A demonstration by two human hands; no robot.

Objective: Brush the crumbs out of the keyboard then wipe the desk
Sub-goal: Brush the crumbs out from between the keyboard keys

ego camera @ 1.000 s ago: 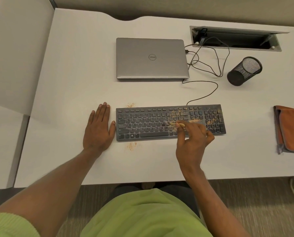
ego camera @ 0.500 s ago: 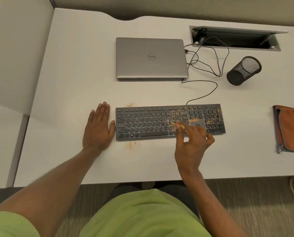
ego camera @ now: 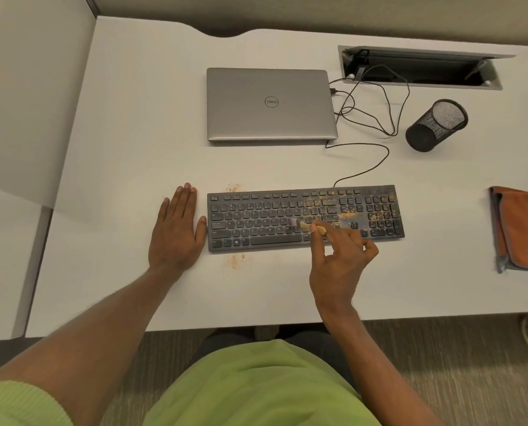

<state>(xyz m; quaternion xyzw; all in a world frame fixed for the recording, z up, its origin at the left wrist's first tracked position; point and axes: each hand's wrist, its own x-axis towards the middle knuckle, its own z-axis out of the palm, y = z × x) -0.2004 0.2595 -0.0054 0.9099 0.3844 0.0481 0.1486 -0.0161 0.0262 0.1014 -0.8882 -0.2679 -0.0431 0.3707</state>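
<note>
White desk [ego camera: 127, 149] is seen from above, set into a partitioned cubicle, with a black keyboard [ego camera: 256, 222] laid square near the front edge. The left hand [ego camera: 176, 235] is spread flat on the desk, fingers straight, with the thumb against the keyboard's left end; it appears to be placed there so that the board is braced against sideways strokes. A small wooden-handled brush [ego camera: 315, 228] is pinched between the thumb and fingertips of the right hand [ego camera: 339, 265], the remaining fingers being curled clear of the keys. The bristles are laid on the middle letter rows, pointed leftward.

Orange crumbs [ego camera: 345, 215] are scattered thickly over the right half and the number pad, while the left half looks mostly clean. Two small crumb heaps [ego camera: 234, 261] lie on the desk beside the keyboard's front and back edges. An orange cloth [ego camera: 524, 226] is left folded well apart at the right edge, presumably reserved for the wiping, which is judged not yet begun. A closed laptop [ego camera: 270, 103] lies behind the keyboard.
</note>
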